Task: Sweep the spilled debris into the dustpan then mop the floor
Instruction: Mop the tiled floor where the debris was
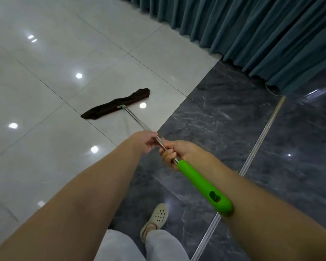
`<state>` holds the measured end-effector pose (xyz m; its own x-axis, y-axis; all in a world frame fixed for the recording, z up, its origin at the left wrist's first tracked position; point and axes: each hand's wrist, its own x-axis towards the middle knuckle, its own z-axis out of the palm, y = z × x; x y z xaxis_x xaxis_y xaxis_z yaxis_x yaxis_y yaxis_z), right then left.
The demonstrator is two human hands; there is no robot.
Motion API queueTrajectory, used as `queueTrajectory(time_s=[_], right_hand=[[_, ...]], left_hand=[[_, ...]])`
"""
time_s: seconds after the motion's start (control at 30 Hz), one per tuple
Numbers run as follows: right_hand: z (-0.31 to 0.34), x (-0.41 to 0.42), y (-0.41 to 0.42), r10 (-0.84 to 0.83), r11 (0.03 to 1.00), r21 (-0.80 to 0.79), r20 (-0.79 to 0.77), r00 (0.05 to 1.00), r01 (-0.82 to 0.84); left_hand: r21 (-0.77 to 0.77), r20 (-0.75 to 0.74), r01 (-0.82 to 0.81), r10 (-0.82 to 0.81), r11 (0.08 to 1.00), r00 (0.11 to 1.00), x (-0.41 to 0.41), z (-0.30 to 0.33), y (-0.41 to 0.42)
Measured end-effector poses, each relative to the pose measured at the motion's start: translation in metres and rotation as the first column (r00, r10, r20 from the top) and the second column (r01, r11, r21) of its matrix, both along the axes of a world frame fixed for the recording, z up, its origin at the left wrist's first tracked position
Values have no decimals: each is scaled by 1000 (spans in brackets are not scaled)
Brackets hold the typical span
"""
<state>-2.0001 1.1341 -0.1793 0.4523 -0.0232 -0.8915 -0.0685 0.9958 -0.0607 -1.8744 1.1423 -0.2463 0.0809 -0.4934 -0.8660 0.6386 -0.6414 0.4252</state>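
A flat mop with a dark brown cloth head (116,104) lies on the glossy white tile floor (45,87) ahead of me. Its thin metal pole (135,120) runs back toward me and ends in a bright green handle (201,185). My left hand (145,141) grips the pole higher up, fingers curled around it. My right hand (174,153) grips the pole just above the green handle, which lies along my right forearm. No debris or dustpan is in view.
Teal curtains (262,34) hang along the far right down to the floor. Dark grey marble flooring (233,119) lies under me and to the right, crossed by a metal floor track (262,132). My foot in a beige clog (155,218) stands on the marble.
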Motion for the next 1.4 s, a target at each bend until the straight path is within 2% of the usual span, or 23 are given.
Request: queueTrajectory(time_s=[0.23,0.53,0.63,0.73,1.0,1.2,1.3,1.4], right_hand=[[39,-56,30,-38,998,43,-38,999,39],[94,-103,50,-81,987,132,-41,996,86],[98,-96,47,-54,994,86,-74,996,61],[94,-75,45,-44,998,41,-86,995,48],[77,2,-3,-96,989,102,-86,992,105],[57,85,-55,-85,993,77,-45,995,88],[43,124,-79,-58,997,41,-45,997,60],[30,157,-101,-42,999,30,-41,998,43]], left_hand=[[35,-242,-14,22,999,970,-45,17,35],[90,-380,13,22,996,925,-87,43,56],[94,-402,-11,48,996,915,-79,48,55],[123,-351,-49,90,991,932,-64,46,49],[185,-247,-70,115,980,962,6,41,-11],[194,-282,-225,274,955,919,89,27,-69],[263,-305,-362,433,894,848,130,15,-94],[274,-315,-394,469,877,825,163,2,-117]])
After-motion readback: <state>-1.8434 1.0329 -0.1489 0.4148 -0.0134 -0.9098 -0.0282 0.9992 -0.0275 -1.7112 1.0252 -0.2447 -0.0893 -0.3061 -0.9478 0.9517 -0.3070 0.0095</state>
